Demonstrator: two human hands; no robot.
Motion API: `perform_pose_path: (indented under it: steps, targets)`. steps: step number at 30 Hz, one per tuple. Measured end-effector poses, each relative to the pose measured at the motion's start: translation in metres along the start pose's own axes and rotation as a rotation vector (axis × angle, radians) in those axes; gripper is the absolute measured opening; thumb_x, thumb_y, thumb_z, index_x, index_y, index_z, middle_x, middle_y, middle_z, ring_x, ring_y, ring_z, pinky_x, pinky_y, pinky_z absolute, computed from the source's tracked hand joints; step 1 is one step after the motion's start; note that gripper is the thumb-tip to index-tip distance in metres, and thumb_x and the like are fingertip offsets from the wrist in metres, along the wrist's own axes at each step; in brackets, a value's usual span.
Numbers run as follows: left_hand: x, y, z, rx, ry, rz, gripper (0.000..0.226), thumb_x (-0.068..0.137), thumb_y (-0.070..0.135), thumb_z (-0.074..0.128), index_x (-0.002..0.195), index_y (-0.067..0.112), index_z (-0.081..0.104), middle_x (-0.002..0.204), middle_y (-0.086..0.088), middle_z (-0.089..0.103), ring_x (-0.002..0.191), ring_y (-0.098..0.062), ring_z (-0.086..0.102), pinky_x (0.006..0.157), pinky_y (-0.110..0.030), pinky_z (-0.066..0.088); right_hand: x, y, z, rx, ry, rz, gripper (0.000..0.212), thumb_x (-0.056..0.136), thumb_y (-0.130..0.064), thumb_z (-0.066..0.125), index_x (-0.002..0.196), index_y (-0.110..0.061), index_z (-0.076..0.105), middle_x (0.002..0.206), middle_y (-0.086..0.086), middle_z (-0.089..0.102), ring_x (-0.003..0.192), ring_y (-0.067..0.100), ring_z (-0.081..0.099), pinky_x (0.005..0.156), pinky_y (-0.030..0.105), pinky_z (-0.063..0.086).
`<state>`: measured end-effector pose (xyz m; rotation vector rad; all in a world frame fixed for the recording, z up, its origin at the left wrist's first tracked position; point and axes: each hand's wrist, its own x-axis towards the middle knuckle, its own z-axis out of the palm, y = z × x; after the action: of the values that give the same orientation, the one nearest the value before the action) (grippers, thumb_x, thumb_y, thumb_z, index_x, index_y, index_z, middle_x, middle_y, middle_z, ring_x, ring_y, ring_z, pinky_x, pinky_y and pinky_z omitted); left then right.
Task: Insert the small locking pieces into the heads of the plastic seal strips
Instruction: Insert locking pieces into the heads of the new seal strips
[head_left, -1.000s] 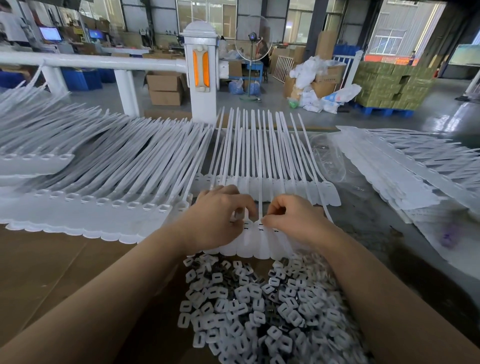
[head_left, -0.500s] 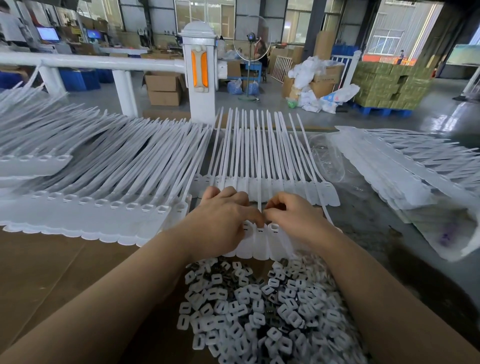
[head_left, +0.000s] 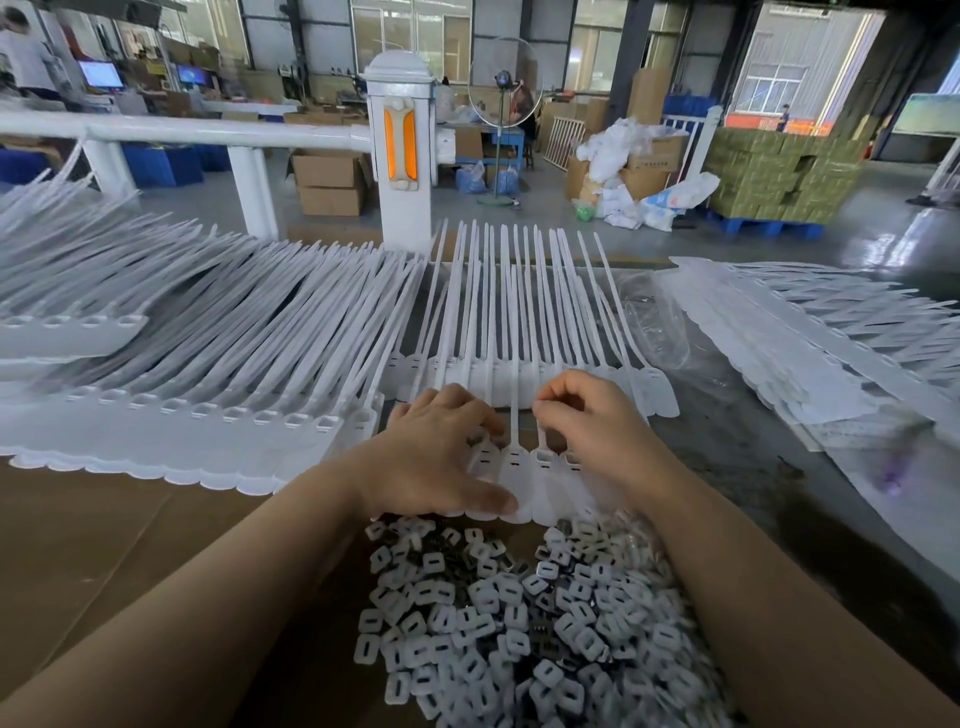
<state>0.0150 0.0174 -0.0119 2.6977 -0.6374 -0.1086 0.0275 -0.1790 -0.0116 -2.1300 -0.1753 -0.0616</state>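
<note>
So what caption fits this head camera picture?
Two hands work on white seal strips above loose locking pieces.

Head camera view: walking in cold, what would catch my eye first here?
Probably the two bare hands at centre: the left hand rests on a row of white seal strips, the right hand has fingers curled just above their heads. Below them lies a heap of small locking pieces on brown cardboard, and more strips fan out on the left.
</note>
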Motion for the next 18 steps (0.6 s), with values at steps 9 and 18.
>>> perform_pose_path:
  steps: [9, 18]
  targets:
    - [-0.0001, 0.0005, 0.0057, 0.252, 0.173, -0.149, 0.053, 0.080, 0.075, 0.041, 0.117, 0.038, 0.052, 0.126, 0.006, 0.046, 0.126, -0.018, 0.033, 0.104, -0.041, 0.018, -0.0015, 0.0022, 0.0012, -0.076, 0.003, -0.104, 0.017, 0.092, -0.015, 0.059, 0.086, -0.029, 0.063, 0.080, -0.007, 0.066, 0.067, 0.005, 0.061, 0.065, 0.026, 0.049]
    - [-0.0025, 0.0046, 0.0048, 0.159, 0.259, -0.020, 0.038, 0.084, 0.062, 0.054, 0.112, 0.036, 0.055, 0.119, 0.007, 0.045, 0.116, -0.015, 0.037, 0.106, -0.039, 0.027, -0.0046, 0.0002, 0.0026, -0.326, -0.119, -0.110, 0.025, 0.091, -0.015, 0.065, 0.084, -0.040, 0.059, 0.086, -0.017, 0.064, 0.081, -0.003, 0.060, 0.066, 0.013, 0.043]
